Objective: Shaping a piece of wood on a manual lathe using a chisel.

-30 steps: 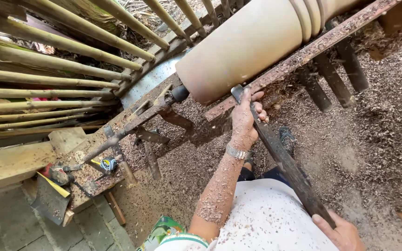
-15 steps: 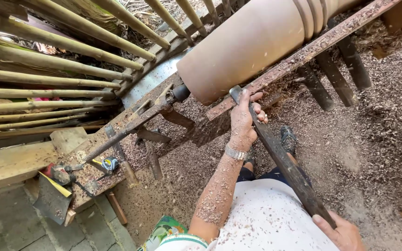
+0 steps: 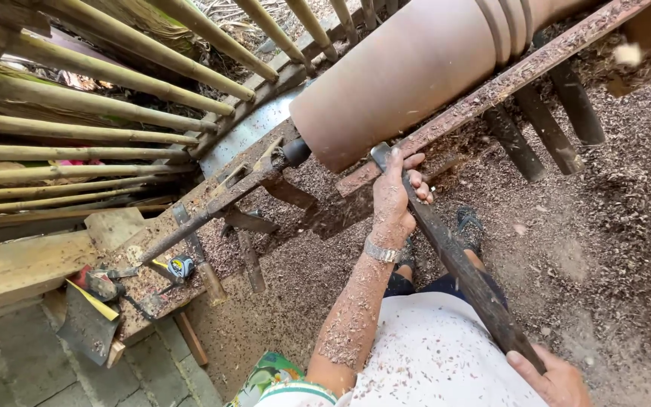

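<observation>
A big smooth wooden cylinder [image 3: 416, 68] is mounted on a lathe, its end held by a dark centre pin [image 3: 295, 153]. My left hand [image 3: 393, 200] grips the front of a long dark turning chisel [image 3: 461, 264], pressing it on the rusty tool rest bar [image 3: 506, 83] at the cylinder's near end. My right hand [image 3: 555, 377] holds the chisel's rear end at the bottom right. A metal watch sits on my left wrist, and wood dust covers my forearm.
Wood shavings cover the ground [image 3: 612, 211]. Bamboo poles [image 3: 114, 113] form a fence on the left. A dusty bench [image 3: 152, 279] holds a tape measure [image 3: 181, 266], a red tool [image 3: 96, 283] and a wooden-handled tool [image 3: 205, 275]. Grey pavers lie at the bottom left.
My hands and the chisel have barely moved; the chisel tip stays at the cylinder's end. The view has shifted only slightly.
</observation>
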